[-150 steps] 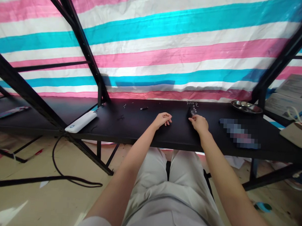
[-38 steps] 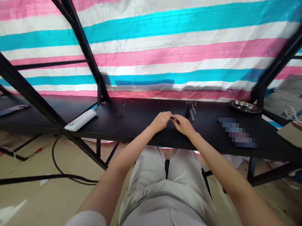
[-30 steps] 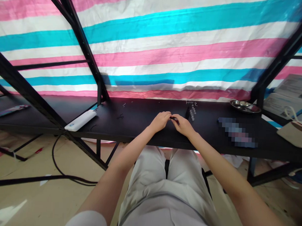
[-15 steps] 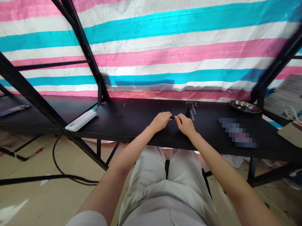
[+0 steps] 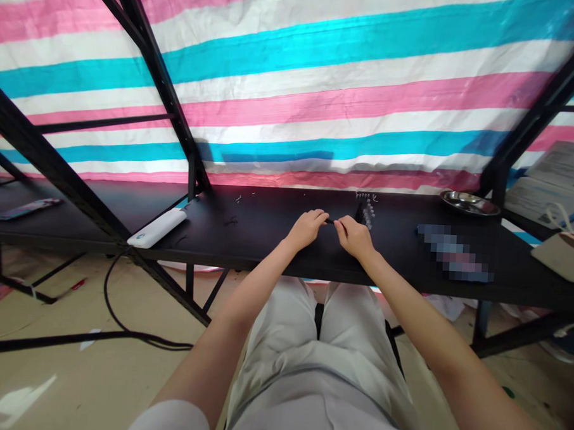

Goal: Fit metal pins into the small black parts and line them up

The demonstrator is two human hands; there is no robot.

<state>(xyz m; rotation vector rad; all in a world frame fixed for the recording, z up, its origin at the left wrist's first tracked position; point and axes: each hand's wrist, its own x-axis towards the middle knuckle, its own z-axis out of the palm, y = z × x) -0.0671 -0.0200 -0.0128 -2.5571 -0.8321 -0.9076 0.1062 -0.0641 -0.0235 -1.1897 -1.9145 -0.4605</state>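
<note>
Over the front half of the black table, both hands pinch a small dark slender piece between them. My left hand is closed on its left end, and my right hand is closed on its right end. The piece is too small for me to tell its kind. Just behind my right hand lie several small clear pieces in a row, with a dark thing beside them. A few thin black bits are on the table to the left of my left hand.
A white power strip lies at left by the black frame post. A shiny metal dish stands at the back right, with a pixelated flat item in front of it. White boxes and a beige bag are at far right.
Both hands stay nearly in place, still holding the small dark piece. My left hand's fingers have risen slightly, and the piece looks a little more tilted. The whole view has shifted slightly.
</note>
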